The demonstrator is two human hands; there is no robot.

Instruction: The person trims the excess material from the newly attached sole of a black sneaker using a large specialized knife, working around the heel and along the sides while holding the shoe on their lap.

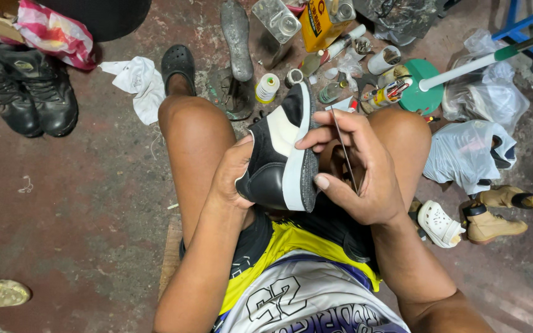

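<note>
From the head camera, looking down over the person's lap, a black and white shoe [280,157] is held between the bare knees, tipped on its side with the toe pointing away. Its upper is glossy black at the heel end and matt black further up, crossed by a broad white panel; a white band runs along the edge, and the sole facing right is grey and speckled. The left hand [232,176] is closed around the heel, thumb on top, fingers wrapped under the upper. The right hand [365,169] presses its fingertips against the sole's edge and pinches a thin metal needle [342,148], which slants down across the palm; whether thread runs from it cannot be made out.

On the reddish floor [94,203] beyond the knees lie a spool of pale thread [267,87], a loose grey insole [237,38], a clear glass bottle [277,21], a yellow can [317,23] and a green round base [421,94] with a white pole. A white rag [139,83] lies near a black clog [177,63] on the person's foot. A pair of black boots [29,86] stands at the left. To the right are tan boots [495,213], a white clog [439,223] and plastic bags [467,154].
</note>
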